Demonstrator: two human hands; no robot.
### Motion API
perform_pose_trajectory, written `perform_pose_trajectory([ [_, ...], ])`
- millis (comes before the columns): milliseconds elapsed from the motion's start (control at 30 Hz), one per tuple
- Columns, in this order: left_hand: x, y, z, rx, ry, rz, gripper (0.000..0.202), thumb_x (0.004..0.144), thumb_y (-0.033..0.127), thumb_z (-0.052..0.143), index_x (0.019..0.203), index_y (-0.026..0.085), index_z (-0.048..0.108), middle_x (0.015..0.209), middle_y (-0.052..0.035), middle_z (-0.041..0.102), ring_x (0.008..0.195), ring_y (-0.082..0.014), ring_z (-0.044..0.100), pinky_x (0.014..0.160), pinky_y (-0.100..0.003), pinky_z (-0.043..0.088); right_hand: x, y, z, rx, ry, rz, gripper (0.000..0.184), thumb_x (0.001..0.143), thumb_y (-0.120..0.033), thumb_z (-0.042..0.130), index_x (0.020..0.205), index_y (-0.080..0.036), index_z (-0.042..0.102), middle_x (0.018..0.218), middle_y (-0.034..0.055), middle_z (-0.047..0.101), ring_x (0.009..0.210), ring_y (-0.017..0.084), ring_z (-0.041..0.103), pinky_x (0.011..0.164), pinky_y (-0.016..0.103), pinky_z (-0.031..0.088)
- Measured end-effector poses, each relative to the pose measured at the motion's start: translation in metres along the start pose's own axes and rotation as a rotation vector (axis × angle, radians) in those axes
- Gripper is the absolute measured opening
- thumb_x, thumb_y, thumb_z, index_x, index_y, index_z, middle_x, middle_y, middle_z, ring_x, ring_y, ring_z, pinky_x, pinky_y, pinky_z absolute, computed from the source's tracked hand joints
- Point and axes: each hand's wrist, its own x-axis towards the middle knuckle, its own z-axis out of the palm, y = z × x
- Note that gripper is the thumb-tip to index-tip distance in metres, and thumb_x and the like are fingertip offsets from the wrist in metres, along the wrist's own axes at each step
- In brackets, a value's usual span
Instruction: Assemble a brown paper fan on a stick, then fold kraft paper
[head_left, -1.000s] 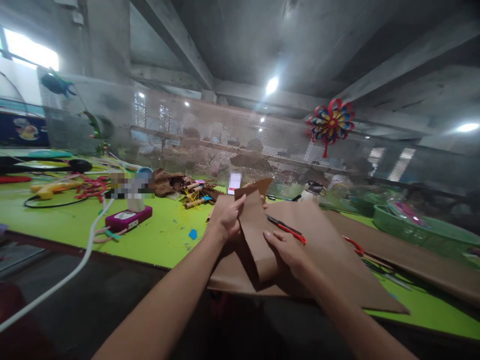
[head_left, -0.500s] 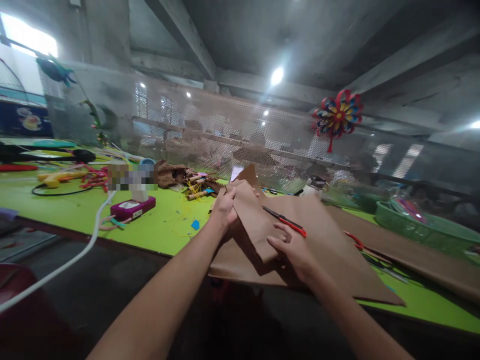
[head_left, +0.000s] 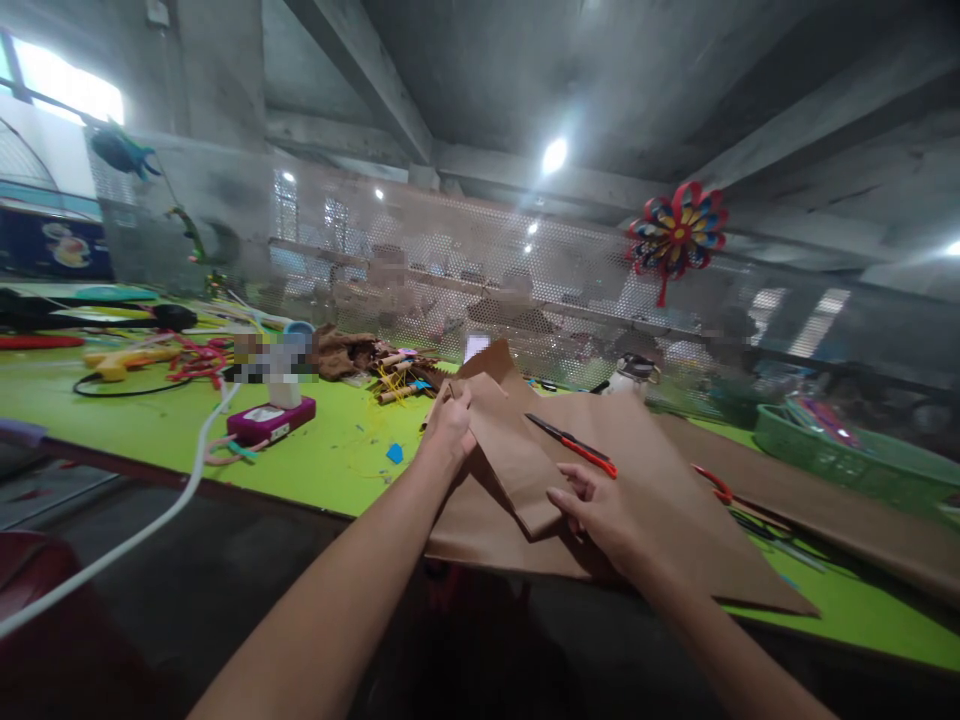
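A folded piece of brown kraft paper [head_left: 510, 450] is tilted up over a larger brown sheet [head_left: 660, 510] at the table's near edge. My left hand [head_left: 450, 430] is closed on the upper left edge of the folded piece, thumb on top. At its lower right edge, my right hand [head_left: 592, 505] has its thumb and curled fingers on the paper; the lower fingers are partly hidden. Just beyond that hand, scissors with red-orange handles [head_left: 574, 445] lie on the large sheet.
The table [head_left: 345, 440] is bright green. To the left are a purple power strip [head_left: 270, 420] with a white cable [head_left: 191, 480] and craft scraps. More brown paper [head_left: 840, 500], a red-handled tool [head_left: 712, 483] and a green basket [head_left: 855, 455] are on the right. A perforated screen [head_left: 450, 280] stands behind.
The right hand has shifted slightly right along the folded paper's edge. The left hand keeps its hold, with the paper's upper end tilted a little differently. The view has moved slightly.
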Motion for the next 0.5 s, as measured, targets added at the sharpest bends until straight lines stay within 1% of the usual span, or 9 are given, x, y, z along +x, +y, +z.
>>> perform_pose_trajectory([
  [100, -0.001, 0.001, 0.0, 0.003, 0.032, 0.01, 0.024, 0.091, 0.019, 0.044, 0.103, 0.012, 0.064, 0.087, -0.0136, 0.074, 0.091, -0.0271, 0.069, 0.09, -0.044, 0.051, 0.002, 0.005, 0.0, 0.019, 0.015, 0.001, 0.056, 0.064, -0.046, 0.07, 0.106, -0.012, 0.055, 0.062, -0.0032, 0.059, 0.035, 0.005, 0.038, 0.036, 0.02, 0.027],
  [233, -0.001, 0.004, 0.0, 0.0, 0.051, 0.008, 0.026, 0.092, 0.019, 0.042, 0.103, 0.011, 0.064, 0.086, -0.014, 0.074, 0.091, -0.0268, 0.069, 0.09, -0.045, 0.051, 0.0, 0.008, 0.0, 0.083, 0.028, 0.031, 0.061, 0.062, -0.049, 0.072, 0.108, -0.013, 0.052, 0.066, -0.0024, 0.06, 0.038, 0.006, 0.043, 0.035, 0.019, 0.028],
  [367, 0.0, 0.004, -0.001, -0.015, 0.052, 0.028, 0.026, 0.092, 0.022, 0.042, 0.104, 0.011, 0.063, 0.088, -0.014, 0.073, 0.091, -0.0261, 0.069, 0.091, -0.045, 0.05, -0.001, 0.012, -0.001, 0.148, 0.052, 0.038, 0.061, 0.059, -0.05, 0.075, 0.104, -0.015, 0.053, 0.069, -0.0017, 0.061, 0.04, 0.006, 0.046, 0.034, 0.018, 0.03],
  [500, 0.006, 0.0, -0.007, -0.037, 0.065, 0.071, 0.021, 0.089, 0.02, 0.049, 0.103, 0.012, 0.063, 0.09, -0.0128, 0.073, 0.093, -0.0259, 0.068, 0.092, -0.044, 0.049, 0.001, 0.018, 0.0, 0.124, 0.106, 0.035, 0.059, 0.06, -0.051, 0.075, 0.101, -0.016, 0.053, 0.06, -0.0046, 0.057, 0.039, 0.008, 0.047, 0.034, 0.018, 0.03],
])
